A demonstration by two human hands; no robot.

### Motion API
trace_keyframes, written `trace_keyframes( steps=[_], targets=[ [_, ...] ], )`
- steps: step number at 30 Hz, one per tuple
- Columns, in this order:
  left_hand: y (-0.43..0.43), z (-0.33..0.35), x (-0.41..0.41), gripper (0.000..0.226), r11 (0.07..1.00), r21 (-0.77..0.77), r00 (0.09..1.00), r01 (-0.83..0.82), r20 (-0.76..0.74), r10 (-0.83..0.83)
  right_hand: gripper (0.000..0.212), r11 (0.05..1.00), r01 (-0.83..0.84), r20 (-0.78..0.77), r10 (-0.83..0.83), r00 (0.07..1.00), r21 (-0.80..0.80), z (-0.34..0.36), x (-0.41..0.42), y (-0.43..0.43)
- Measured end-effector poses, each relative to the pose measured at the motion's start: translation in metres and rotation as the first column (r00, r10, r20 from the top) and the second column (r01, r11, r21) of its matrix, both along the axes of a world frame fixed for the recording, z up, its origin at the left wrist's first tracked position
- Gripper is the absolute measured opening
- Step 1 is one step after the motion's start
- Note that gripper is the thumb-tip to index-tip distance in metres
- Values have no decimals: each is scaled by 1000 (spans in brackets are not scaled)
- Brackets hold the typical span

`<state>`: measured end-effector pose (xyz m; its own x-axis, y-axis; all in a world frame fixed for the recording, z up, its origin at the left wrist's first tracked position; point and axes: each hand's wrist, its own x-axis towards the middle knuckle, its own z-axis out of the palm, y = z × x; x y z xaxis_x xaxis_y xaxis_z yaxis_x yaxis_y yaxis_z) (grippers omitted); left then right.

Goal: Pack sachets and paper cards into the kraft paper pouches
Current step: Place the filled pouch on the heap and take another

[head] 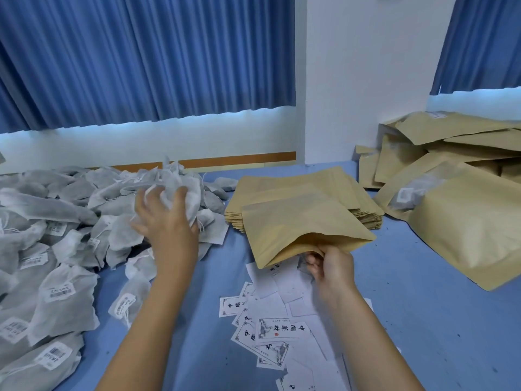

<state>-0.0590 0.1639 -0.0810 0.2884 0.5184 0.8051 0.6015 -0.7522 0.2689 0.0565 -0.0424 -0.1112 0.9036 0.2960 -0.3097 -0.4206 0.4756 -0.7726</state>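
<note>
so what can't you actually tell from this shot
Head view only:
- Inside of the held pouch: hidden by its own front wall. The right hand pinches its mouth.
- Number of sachets that the left hand grips: bunched and motion-blurred.
- Print on the sachet labels: too small to read.
- Extent of the filled pouches: cut off by the right edge.

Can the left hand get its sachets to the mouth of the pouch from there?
Probably yes. The right hand holds the pouch lifted, its mouth gaping toward the person, and nothing stands between it and the left hand, which grips a bunch of sachets beside it.
</note>
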Motion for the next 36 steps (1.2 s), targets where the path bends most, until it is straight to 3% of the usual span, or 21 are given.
trace_keyframes(
  steps=[3,6,10,14,17,20,23,25,27,31,32,33,34,35,36],
  targets=[
    [32,3,27,55,990,-144,943,4,-329,-52,28,1000,11,9,-11,1000,-11,-1,1,2],
    [56,-24,43,60,915,-403,769,-19,-591,-244,29,1000,11,18,-11,1000,-16,-1,2,2],
    [55,-40,58,91,882,-434,682,-183,-702,-204,28,1000,18,-5,-18,1000,-22,-4,3,4],
    [61,-36,60,66,890,-413,721,-196,-675,-155,27,1000,14,-19,-14,1000,-16,-6,5,3],
    [60,-41,51,64,942,-307,758,-139,-645,-99,28,1000,-9,-19,9,1000,-10,-7,5,1],
    [54,-49,44,67,955,-294,870,-33,-480,-117,29,998,-59,40,58,998,6,-6,6,2],
    [42,-53,37,62,921,-315,967,229,-31,-251,29,990,-129,69,125,990,63,-8,9,5],
    [31,-51,30,57,889,-254,911,380,272,-312,28,986,-128,68,121,990,107,-9,11,6],
    [19,-47,25,54,855,-204,817,477,463,-345,28,985,-83,88,71,994,152,-8,13,5],
    [-2,-31,15,55,722,-274,699,635,603,-385,32,979,8,124,-34,992,205,-8,19,0],
    [-2,-29,13,55,714,-272,724,644,516,-457,32,977,26,119,-52,992,214,-8,20,-1],
    [1,-29,11,56,735,-275,783,620,288,-552,31,975,41,110,-67,992,217,-9,21,-3],
    [4,-32,9,55,782,-294,811,550,-34,-583,31,975,56,103,-79,992,215,-11,22,-4],
    [6,-36,8,52,830,-306,772,466,-319,-550,30,975,67,99,-90,991,210,-12,23,-4],
    [7,-41,7,51,856,-327,717,401,-469,-515,30,976,76,96,-97,991,205,-13,24,-5]
  ],
)
